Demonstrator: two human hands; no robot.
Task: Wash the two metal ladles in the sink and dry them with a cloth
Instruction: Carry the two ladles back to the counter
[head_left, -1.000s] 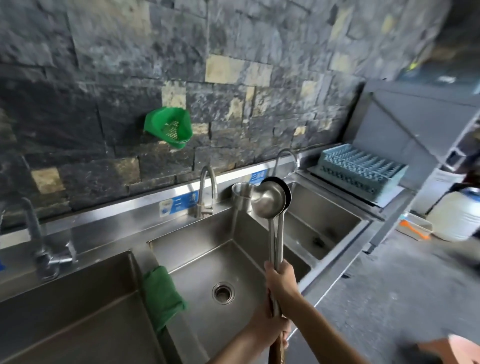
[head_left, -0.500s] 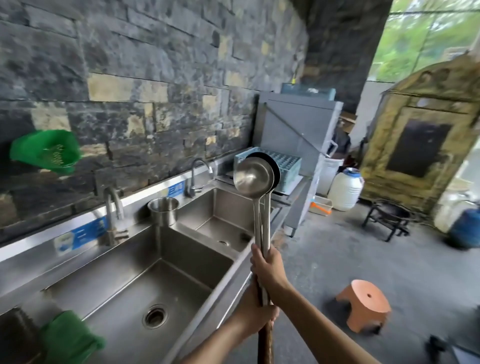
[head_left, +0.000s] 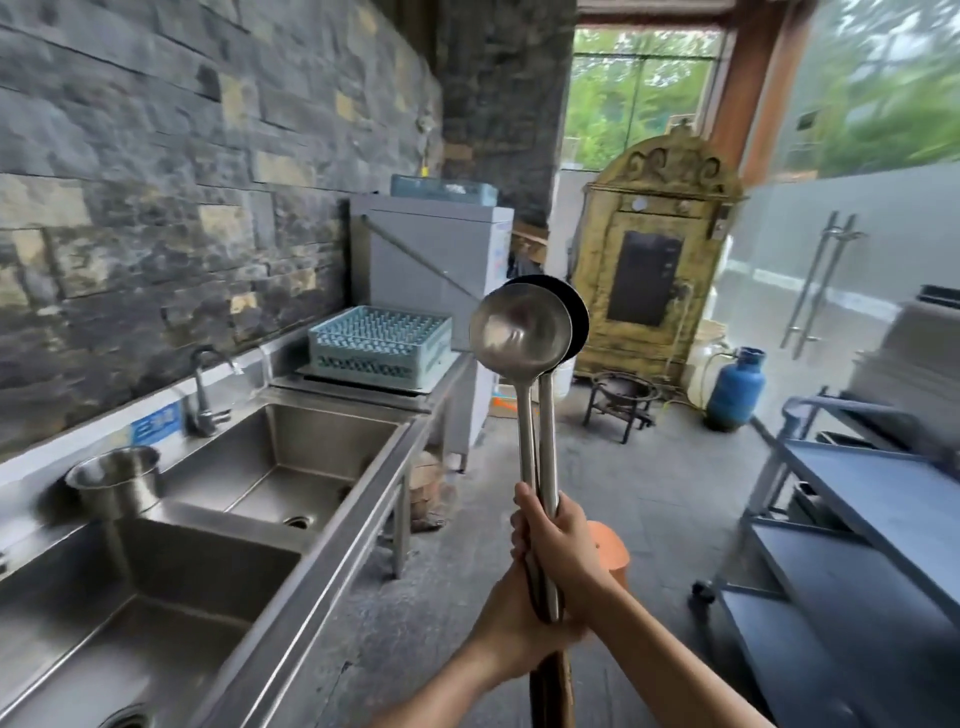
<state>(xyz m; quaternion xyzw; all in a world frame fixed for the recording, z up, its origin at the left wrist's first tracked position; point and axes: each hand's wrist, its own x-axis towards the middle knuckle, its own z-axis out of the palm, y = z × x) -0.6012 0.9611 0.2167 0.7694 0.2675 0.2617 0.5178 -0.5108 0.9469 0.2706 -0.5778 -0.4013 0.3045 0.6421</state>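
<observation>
Both hands are clamped on the two ladles: the right hand (head_left: 563, 551) wraps the metal shafts higher up, and the left hand (head_left: 511, 631) grips just below it, where the shafts meet the wooden handles. The ladles (head_left: 530, 332) stand upright with their long axis toward twelve o'clock, bowls at the top, shafts side by side and touching; the shiny bowl sits in front and partly hides the darker bowl behind it at about two o'clock.

From the hands, the sink (head_left: 332, 525) lies at nine to ten o'clock, well apart, so the ladles are out over the floor rather than above a basin. My judgement is that the left hand is nearer the sink, and that a swing toward nine o'clock with the bowls tipped down would bring them under the tap (head_left: 205, 387).

Containers: the far basin (head_left: 280, 457) and the near basin (head_left: 130, 613) each show a drain and otherwise look empty. A metal pot (head_left: 117, 480) stands on the divider between them; its contents cannot be seen. On the bench at eleven o'clock sits a dish rack (head_left: 379, 340) holding no dishes. No cloth is in view.
</observation>
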